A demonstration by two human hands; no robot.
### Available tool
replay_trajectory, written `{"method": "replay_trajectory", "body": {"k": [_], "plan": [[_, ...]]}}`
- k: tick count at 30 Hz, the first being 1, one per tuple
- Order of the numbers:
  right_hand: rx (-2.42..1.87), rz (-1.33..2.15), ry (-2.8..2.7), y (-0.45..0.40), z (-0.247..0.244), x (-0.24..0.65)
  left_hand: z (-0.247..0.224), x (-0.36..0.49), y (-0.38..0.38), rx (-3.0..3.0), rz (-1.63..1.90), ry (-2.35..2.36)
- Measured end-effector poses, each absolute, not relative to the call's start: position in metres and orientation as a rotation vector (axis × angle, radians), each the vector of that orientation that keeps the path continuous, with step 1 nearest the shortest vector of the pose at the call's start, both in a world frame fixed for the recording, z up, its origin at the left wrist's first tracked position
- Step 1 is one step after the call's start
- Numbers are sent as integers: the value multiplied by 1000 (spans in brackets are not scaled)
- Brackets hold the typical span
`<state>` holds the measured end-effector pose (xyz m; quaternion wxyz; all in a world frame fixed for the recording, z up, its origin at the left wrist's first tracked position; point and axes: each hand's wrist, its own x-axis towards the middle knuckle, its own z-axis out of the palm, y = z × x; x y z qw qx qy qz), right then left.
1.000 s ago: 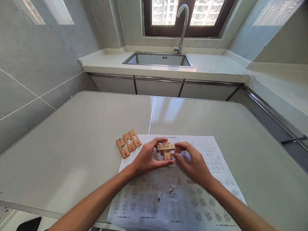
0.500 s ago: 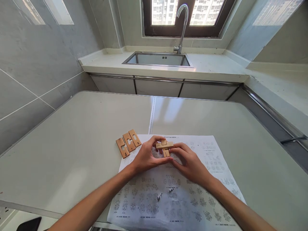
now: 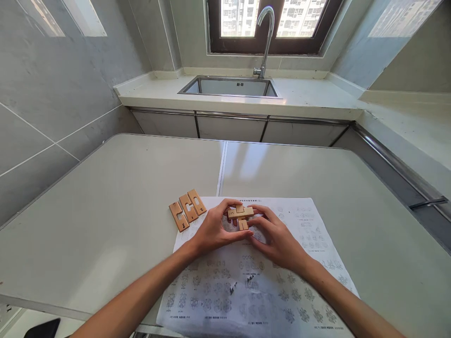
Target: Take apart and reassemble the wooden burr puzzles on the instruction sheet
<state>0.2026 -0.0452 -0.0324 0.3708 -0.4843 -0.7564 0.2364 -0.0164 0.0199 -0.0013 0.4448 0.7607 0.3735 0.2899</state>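
Several interlocked wooden pieces are held just above the printed sheet. My left hand grips them from the left, its index finger along the far side and its thumb at the near end. From the right, my right hand pinches the same pieces, with its fingertips on their right side. Left of the sheet's top edge lie three flat, notched wooden pieces side by side, marked with dark numbers. Fingers hide part of the held pieces.
The sheet lies on a pale table with a seam down its far half. Beyond it stand a counter with a sink and a faucet below a window. A dark object is at the lower left, below the table edge.
The fingers of my right hand have shifted slightly on the held pieces, the index finger reaching further over the far side. My left hand looks nearly unchanged.
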Motion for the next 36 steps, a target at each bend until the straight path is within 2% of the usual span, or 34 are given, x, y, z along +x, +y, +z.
{"method": "replay_trajectory", "body": {"k": [19, 27, 36], "plan": [[-1246, 642, -1782, -45, -34, 202, -2, -16, 20, 1902, 722, 945], [-1243, 823, -1659, -45, -36, 203, -3, -16, 20, 1897, 718, 924], [-1247, 749, -1727, -44, -32, 203, -3, -16, 19, 1908, 740, 910]]}}
